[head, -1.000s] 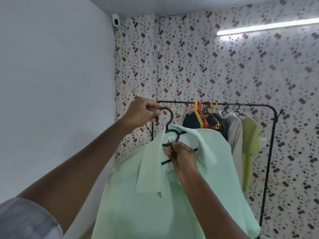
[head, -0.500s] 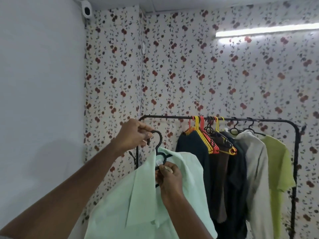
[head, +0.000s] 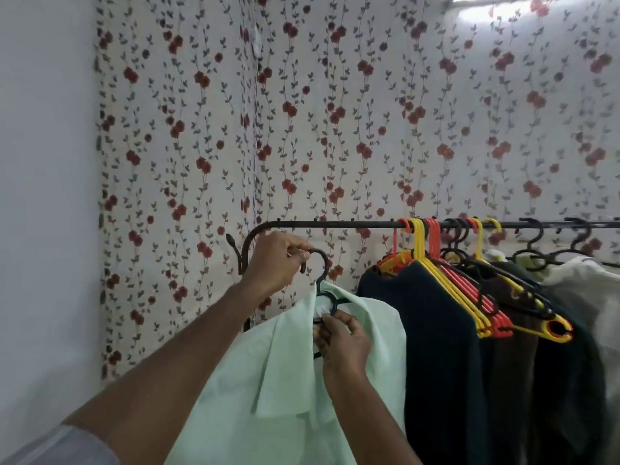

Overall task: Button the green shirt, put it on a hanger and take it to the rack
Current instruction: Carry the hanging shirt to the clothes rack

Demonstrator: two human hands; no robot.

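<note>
The pale green shirt [head: 268, 380] hangs on a black hanger [head: 320, 263], held up just below the left end of the black rack rail [head: 335, 224]. My left hand [head: 275, 263] grips the hanger's hook, which is under the rail and not on it. My right hand [head: 342, 340] pinches the hanger's neck ring and the shirt collar with its white label. The lower part of the shirt runs out of view.
Dark garments [head: 429, 347] hang on yellow and red hangers [head: 436, 263] right of the shirt, with lighter clothes [head: 583, 297] further right. A bare stretch of rail lies between the rack's left bend and those hangers. Flowered wallpaper is behind, a plain wall at left.
I have come closer to the rack. Both hands have carried the shirt on its hanger up toward the left end of the rail.
</note>
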